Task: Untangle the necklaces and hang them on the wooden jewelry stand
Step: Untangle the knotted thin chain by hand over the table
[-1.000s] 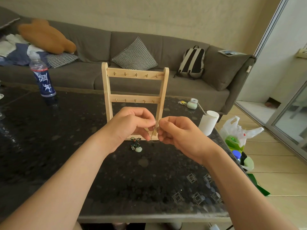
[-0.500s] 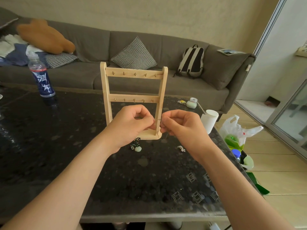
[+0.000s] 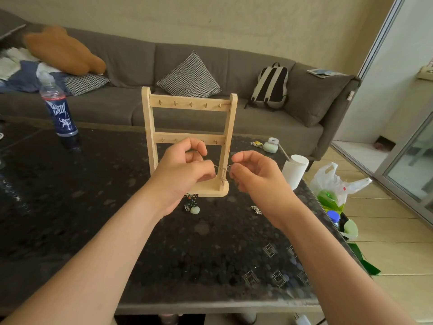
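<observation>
A wooden jewelry stand (image 3: 188, 103) with two bars of small hooks stands upright on the dark table; nothing hangs on its hooks. In front of it, a thin silver chain (image 3: 222, 168) stretches between my two hands, with a loop dangling from its middle. My left hand (image 3: 185, 170) pinches one end and my right hand (image 3: 253, 174) pinches the other. A dark cord necklace with a pale green pendant (image 3: 192, 205) lies on the table just before the stand's base. Another small silver chain (image 3: 256, 209) lies to the right, under my right wrist.
A water bottle (image 3: 57, 106) stands at the table's far left. A white paper cup (image 3: 294, 171) and a small pale green case (image 3: 270, 145) sit near the right edge. A grey sofa (image 3: 257, 127) runs behind the table (image 3: 70, 207). Plastic bags (image 3: 335, 186) lie on the floor at right.
My hands have moved apart, drawing the silver chain taut between them. The small silver chain on the table came into sight as my right hand lifted.
</observation>
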Motion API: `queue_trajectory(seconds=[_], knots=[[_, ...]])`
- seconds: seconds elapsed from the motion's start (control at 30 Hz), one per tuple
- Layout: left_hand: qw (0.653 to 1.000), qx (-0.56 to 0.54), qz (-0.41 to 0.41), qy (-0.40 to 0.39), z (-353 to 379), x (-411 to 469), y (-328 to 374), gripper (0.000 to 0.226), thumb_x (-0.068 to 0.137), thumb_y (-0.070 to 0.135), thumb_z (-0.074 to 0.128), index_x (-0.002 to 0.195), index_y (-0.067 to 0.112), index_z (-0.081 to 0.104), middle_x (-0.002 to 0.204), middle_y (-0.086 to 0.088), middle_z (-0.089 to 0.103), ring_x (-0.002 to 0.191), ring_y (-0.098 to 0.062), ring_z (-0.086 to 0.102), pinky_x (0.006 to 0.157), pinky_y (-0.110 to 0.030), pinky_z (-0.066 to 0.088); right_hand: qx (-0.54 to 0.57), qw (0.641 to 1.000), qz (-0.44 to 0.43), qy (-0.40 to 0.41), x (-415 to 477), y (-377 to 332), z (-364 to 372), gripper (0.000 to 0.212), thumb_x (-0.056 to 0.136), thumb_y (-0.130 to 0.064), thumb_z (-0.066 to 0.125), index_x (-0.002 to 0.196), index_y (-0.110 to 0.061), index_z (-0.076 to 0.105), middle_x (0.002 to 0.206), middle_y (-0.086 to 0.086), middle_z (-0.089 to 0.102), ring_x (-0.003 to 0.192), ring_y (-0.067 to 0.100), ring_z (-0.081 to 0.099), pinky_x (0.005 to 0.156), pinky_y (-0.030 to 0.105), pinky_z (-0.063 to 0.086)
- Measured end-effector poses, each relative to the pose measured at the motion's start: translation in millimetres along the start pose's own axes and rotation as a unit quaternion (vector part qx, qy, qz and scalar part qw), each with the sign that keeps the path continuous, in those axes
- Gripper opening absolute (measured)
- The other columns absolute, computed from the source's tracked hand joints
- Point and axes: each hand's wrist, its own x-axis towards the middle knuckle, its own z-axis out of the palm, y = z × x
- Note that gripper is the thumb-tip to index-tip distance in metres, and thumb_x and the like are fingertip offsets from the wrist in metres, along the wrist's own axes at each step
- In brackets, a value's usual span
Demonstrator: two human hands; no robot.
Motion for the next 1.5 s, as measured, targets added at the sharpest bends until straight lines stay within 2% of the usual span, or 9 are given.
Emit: queue_trajectory(seconds=[0.1, 0.17, 0.4, 0.67, 0.87, 1.07, 1.23, 1.37, 1.5], knots=[[0.985, 0.163, 0.042, 0.022, 4.3, -2.4, -4.1, 0.019, 0.093, 0.018, 0.079, 0.105, 0.028, 0.07, 0.062, 0.007, 0.062, 0.072, -0.016, 0.069, 0.086, -0.036, 0.059, 0.088, 0.996, 0.019, -0.008, -0.7, -3.6, 1.5, 0.015, 0.104, -0.002, 0.056, 0.106, -0.014, 0.063, 0.077, -0.001, 0.06, 0.07, 0.013, 0.05, 0.065, 0.029, 0.042], [0.982, 0.182, 0.05, -0.002, 5.8, -3.0, -1.7, 0.011, 0.102, 0.026, 0.069, 0.111, 0.033, 0.072, 0.061, 0.013, 0.065, 0.064, -0.011, 0.065, 0.078, -0.03, 0.056, 0.111, 0.994, 0.023, -0.01, -0.6, -3.5, 1.4, 0.017, 0.103, -0.001, 0.056, 0.106, -0.015, 0.065, 0.078, 0.002, 0.057, 0.072, 0.016, 0.048, 0.065, 0.029, 0.041], [0.984, 0.161, 0.026, -0.07, 6.7, -6.7, 2.7, 0.028, 0.115, 0.024, 0.044, 0.11, 0.025, 0.072, 0.087, 0.005, 0.078, 0.055, -0.013, 0.055, 0.072, -0.035, 0.057, 0.083, 0.996, 0.033, 0.002, -0.2, -1.9, 1.7, 0.018, 0.103, -0.007, 0.061, 0.104, -0.013, 0.077, 0.08, 0.006, 0.061, 0.07, 0.017, 0.05, 0.068, 0.034, 0.045], [0.995, 0.031, -0.03, -0.093, 3.5, -3.3, 4.0, 0.034, 0.109, 0.018, 0.049, 0.093, 0.014, 0.078, 0.096, -0.005, 0.07, 0.05, -0.009, 0.041, 0.069, -0.037, 0.041, 0.204, 0.973, 0.1, -0.052, -2.2, -10.6, 2.8, 0.026, 0.097, 0.0, 0.044, 0.094, -0.009, 0.068, 0.076, 0.007, 0.051, 0.06, 0.016, 0.046, 0.057, 0.029, 0.037], [0.996, 0.04, -0.028, -0.075, 4.2, -2.6, 4.6, 0.024, 0.095, 0.023, 0.055, 0.088, 0.016, 0.077, 0.119, -0.016, 0.066, 0.07, -0.015, 0.046, 0.071, -0.032, 0.044, 0.19, 0.974, 0.095, -0.072, -1.5, -7.1, 1.2, 0.017, 0.096, 0.004, 0.064, 0.11, 0.0, 0.072, 0.089, 0.013, 0.053, 0.065, 0.013, 0.048, 0.06, 0.028, 0.04], [0.995, 0.011, -0.047, -0.083, 4.1, -6.1, 6.8, 0.026, 0.082, 0.032, 0.054, 0.076, 0.011, 0.066, 0.1, -0.008, 0.065, 0.054, -0.012, 0.048, 0.073, -0.039, 0.045, 0.133, 0.989, 0.066, -0.024, -1.8, -5.9, 2.9, 0.027, 0.105, -0.017, 0.066, 0.115, 0.008, 0.07, 0.082, 0.011, 0.058, 0.066, 0.016, 0.05, 0.063, 0.031, 0.043], [0.997, -0.009, -0.063, -0.047, 1.7, -0.9, 4.2, 0.039, 0.101, 0.025, 0.046, 0.065, 0.012, 0.052, 0.085, -0.007, 0.064, 0.045, -0.01, 0.039, 0.067, -0.036, 0.043, 0.123, 0.99, 0.064, -0.033, -4.6, -7.7, 5.6, 0.021, 0.109, -0.026, 0.059, 0.114, -0.007, 0.068, 0.093, 0.005, 0.066, 0.062, 0.015, 0.057, 0.053, 0.023, 0.047], [0.997, 0.037, -0.05, -0.044, 1.8, -1.9, 7.9, 0.03, 0.082, 0.036, 0.059, 0.06, 0.015, 0.06, 0.079, -0.016, 0.059, 0.048, -0.01, 0.044, 0.074, -0.04, 0.048, 0.089, 0.995, 0.044, 0.003, -7.6, -10.8, 8.9, 0.02, 0.11, -0.029, 0.058, 0.113, -0.012, 0.068, 0.089, 0.002, 0.061, 0.057, 0.013, 0.052, 0.049, 0.022, 0.043], [0.995, 0.096, -0.027, -0.016, 8.5, 0.0, 2.7, 0.027, 0.096, 0.022, 0.067, 0.071, 0.011, 0.063, 0.051, 0.001, 0.048, 0.049, -0.012, 0.048, 0.081, -0.037, 0.052, 0.072, 0.997, 0.012, 0.038, -8.7, -13.3, 13.3, 0.021, 0.111, -0.029, 0.056, 0.114, -0.012, 0.067, 0.082, 0.004, 0.06, 0.049, 0.013, 0.05, 0.045, 0.021, 0.039]])
